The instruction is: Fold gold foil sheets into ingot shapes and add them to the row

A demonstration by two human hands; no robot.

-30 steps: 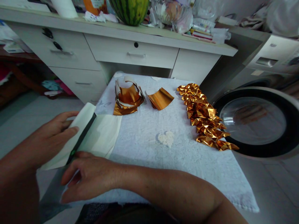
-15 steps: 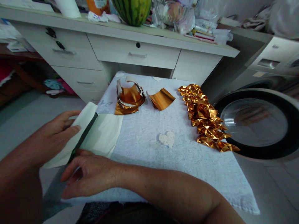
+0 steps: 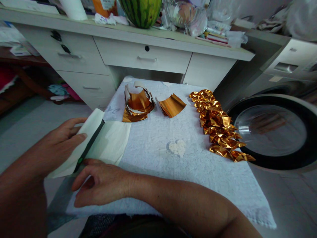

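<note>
My left hand (image 3: pixel 60 140) is closed around a folded piece of pale white paper (image 3: pixel 85 129) at the left side of the cloth. A dark strip (image 3: pixel 90 143) with a small green mark runs along its fold, and a pale flap (image 3: pixel 111 140) lies spread to the right. Just below the strip's lower end is my right hand (image 3: pixel 99 183), its thumb and fingers curved apart with nothing visible between them. Some of its fingertips come close to the paper; I cannot tell whether they touch it. Farther off stand a curled stack of gold foil paper (image 3: pixel 138 102) and a smaller curved stack (image 3: pixel 172 105).
Folded gold foil pieces (image 3: pixel 215 124) lie in a row along the right of the cloth-covered table (image 3: pixel 153 178). An open washing machine door (image 3: pixel 272 132) is close by on the right. Behind are white drawers (image 3: pixel 158 62) and a counter with a watermelon (image 3: pixel 141 11).
My right hand has shifted slightly right, away from the lower end of the dark strip, so the green mark shows more plainly. The left hand keeps its hold on the paper.
</note>
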